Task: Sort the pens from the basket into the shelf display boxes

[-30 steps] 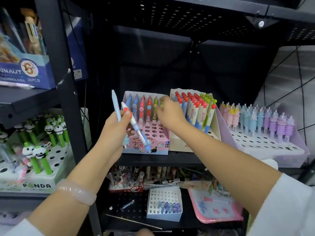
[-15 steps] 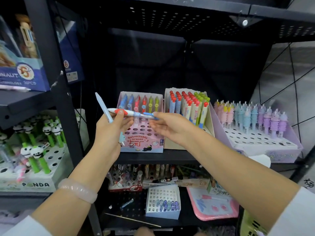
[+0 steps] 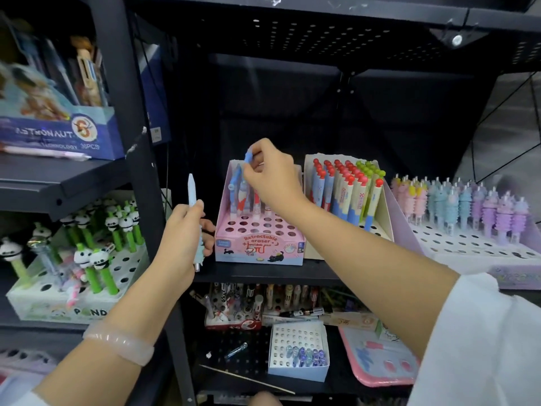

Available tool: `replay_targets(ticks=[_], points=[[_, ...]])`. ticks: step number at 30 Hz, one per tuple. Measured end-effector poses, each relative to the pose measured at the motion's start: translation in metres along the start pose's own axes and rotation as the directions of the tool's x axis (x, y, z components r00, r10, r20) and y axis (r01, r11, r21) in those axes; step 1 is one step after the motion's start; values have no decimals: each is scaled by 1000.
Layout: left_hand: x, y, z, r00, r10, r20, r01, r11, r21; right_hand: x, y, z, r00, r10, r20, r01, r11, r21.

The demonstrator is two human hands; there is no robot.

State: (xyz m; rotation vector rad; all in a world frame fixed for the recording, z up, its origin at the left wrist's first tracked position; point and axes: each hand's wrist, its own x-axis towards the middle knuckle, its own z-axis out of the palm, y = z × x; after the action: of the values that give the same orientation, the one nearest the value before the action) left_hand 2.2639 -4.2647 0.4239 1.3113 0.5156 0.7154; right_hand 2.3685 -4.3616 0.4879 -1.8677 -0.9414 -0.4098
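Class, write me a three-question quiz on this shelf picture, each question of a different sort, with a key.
1. True or false: the right hand pinches a pen above the pink box.
2. What does the left hand hold? A) a pale blue pen B) scissors C) nothing
3. Fill in: the pens in the cream box have mostly ___ caps.

Key: 1 true; 2 A; 3 red

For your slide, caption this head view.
Right hand lowers a blue-capped pen into the pink box.
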Motion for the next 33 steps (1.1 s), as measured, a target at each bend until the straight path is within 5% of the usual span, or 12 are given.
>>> replay_targets(ticks=[13, 18, 22, 29, 33], points=[[1, -5, 1, 996, 1, 90, 7, 997, -81, 11, 21, 2, 995, 25, 96, -7, 984, -180], [2, -7, -1, 994, 33, 100, -28, 998, -52, 16, 36, 14, 981, 20, 195, 69, 895, -440], [0, -5, -2, 994, 44, 100, -40, 998, -41, 15, 41, 18, 979, 47, 198, 52, 882, -468], [-9, 11, 5, 973, 140, 182, -128, 989, -77, -9, 25, -9, 995, -58, 78, 71, 982, -176], [-13, 20, 27, 971, 165, 174, -132, 974, -186, -45, 21, -36, 952, 10, 304, -64, 984, 167]])
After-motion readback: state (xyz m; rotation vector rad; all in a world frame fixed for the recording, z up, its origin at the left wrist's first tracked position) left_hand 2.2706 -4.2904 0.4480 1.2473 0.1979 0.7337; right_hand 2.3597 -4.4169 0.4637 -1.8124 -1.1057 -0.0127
